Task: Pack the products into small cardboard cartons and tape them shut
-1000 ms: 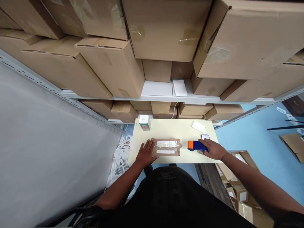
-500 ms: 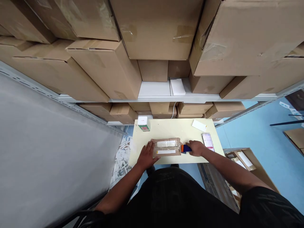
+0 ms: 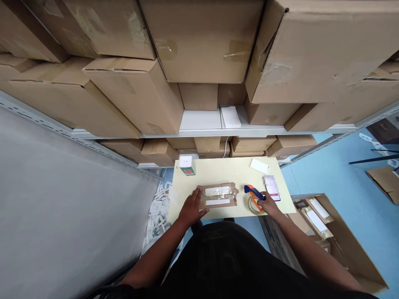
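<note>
A small cardboard package (image 3: 218, 197) with clear tape and white labels across its top lies near the front of the pale table (image 3: 218, 166). My left hand (image 3: 190, 206) rests on its left end with the fingers stretched out and the thumb apart. To the right of the package, my right hand (image 3: 269, 203) is closed around the handle of a blue and orange tape dispenser (image 3: 254, 192). A roll of tape (image 3: 254, 206) shows on the dispenser, which is apart from the package.
A white and green box (image 3: 187, 165) stands at the table's back left. A white card (image 3: 259, 166) and a phone (image 3: 272, 188) lie at right. Shelves of cardboard boxes (image 3: 205, 41) rise beyond. An open carton (image 3: 358, 253) holding labelled packages stands on the floor at right.
My right hand has drawn the tape dispenser away from the package's right end, rightward and toward me, and turned it so the roll shows. My left hand stays on the package.
</note>
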The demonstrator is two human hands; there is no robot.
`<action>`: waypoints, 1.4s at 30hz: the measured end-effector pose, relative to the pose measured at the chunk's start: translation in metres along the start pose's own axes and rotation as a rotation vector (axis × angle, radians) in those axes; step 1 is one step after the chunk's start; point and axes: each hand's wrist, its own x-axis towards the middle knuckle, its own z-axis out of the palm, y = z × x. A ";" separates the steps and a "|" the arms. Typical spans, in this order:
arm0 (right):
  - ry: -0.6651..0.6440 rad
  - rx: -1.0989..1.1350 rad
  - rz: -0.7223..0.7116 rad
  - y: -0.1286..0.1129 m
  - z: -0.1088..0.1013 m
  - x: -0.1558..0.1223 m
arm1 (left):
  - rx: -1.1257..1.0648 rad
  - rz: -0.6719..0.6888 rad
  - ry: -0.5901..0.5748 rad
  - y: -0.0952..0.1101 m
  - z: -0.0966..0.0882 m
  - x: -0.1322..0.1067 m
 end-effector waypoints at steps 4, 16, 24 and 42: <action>0.009 -0.005 0.053 0.002 0.027 0.015 | -0.012 0.011 -0.002 -0.002 0.002 0.000; 0.018 -0.335 0.002 0.000 0.040 0.030 | -0.092 0.009 -0.011 -0.001 0.000 0.000; 0.118 -0.252 -0.299 -0.011 0.026 -0.013 | -0.606 -0.220 0.061 -0.008 0.005 -0.018; -0.091 -0.079 -0.290 -0.120 0.069 -0.031 | -0.818 -0.423 0.111 0.009 -0.008 0.012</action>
